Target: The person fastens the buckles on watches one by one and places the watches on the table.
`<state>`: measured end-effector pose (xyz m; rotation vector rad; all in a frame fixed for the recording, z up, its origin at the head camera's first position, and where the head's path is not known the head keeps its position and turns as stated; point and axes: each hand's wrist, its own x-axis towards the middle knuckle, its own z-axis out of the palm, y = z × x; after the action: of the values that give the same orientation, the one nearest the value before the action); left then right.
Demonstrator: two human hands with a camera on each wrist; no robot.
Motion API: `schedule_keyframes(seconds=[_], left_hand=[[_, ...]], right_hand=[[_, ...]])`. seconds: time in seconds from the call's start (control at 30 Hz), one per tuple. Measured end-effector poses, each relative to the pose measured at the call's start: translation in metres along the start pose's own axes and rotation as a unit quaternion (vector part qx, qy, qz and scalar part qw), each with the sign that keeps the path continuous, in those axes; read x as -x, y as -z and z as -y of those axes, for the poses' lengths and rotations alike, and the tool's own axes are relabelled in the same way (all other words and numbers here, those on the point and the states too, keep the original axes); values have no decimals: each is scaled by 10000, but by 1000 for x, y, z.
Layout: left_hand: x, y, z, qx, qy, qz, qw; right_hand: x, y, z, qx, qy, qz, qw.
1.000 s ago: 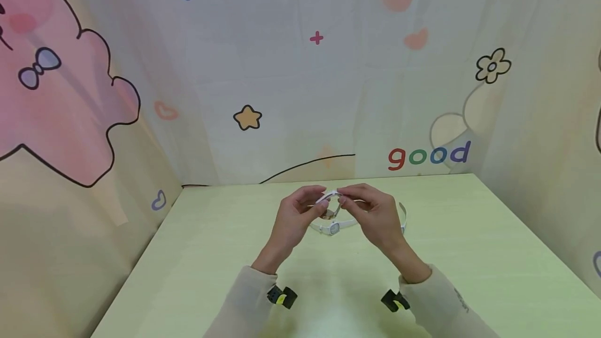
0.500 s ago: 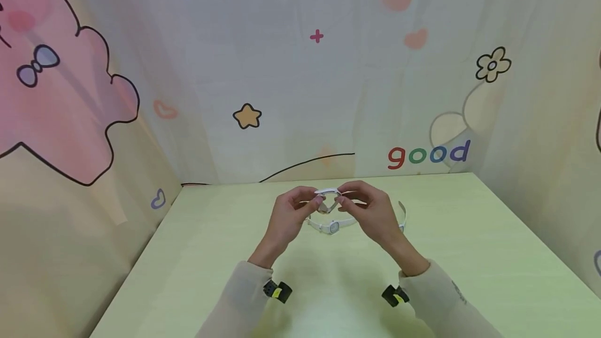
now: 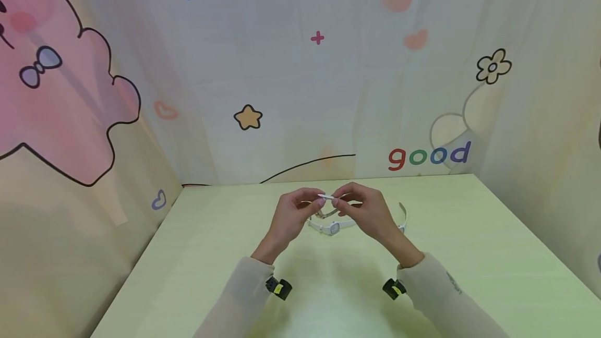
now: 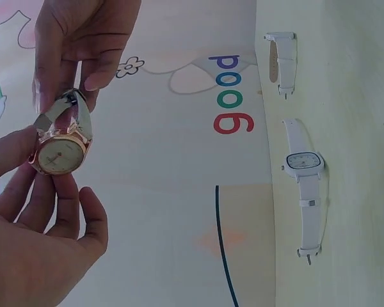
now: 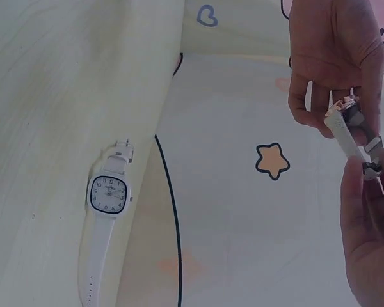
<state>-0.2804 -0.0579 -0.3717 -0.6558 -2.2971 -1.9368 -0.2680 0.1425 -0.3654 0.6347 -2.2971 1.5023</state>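
Note:
Raised over the table is a wristwatch (image 4: 61,153) with a rose-gold case, a round pale dial and a white strap bent into a loop. My left hand (image 3: 288,218) holds it by the case, between thumb and fingers. With thumb and fingertips, my right hand (image 3: 368,213) pinches the strap (image 5: 342,131) at the buckle end. In the right wrist view the watch is seen from its side, partly covered by fingers. Beneath the hands a white watch (image 5: 109,194) with a squarish dial lies stretched out on the table.
Another watch with a white strap (image 4: 285,64) rests on the table (image 3: 188,254), partly behind my right wrist in the head view. A printed curtain (image 3: 281,67) rises along the table's back edge and both sides.
The held watch has tilted, so its strap loop looks flatter and its white upper part narrower in the head view. My hands have come slightly closer together, keeping their hold.

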Motion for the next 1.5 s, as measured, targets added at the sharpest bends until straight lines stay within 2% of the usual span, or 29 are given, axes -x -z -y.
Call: schedule_keyframes(seconds=[0.17,0.4,0.63,0.73,1.0,1.13,1.5], left_hand=[[1,-2,-1,-121,-40,57,9999],[12,-4,-29,-209,45,29,9998],[2,-3,-6,-106,257,154,9995],[1,-4,-1,-55,280,169,9995],[3,-5,-1,-46,128,310,9994],[3,-5,0,-24,165,341,9993],[2,-8,3,43,323,110,9994]], right_hand=[[0,1,-1,112,110,100,9998],[1,0,1,499,509,44,9974],[3,0,2,652,774,-9,9949],[4,0,2,636,810,-26,9947],[6,-1,1,596,763,-105,9953],[6,-1,1,548,786,-149,9953],[8,-2,-1,476,806,-267,9953]])
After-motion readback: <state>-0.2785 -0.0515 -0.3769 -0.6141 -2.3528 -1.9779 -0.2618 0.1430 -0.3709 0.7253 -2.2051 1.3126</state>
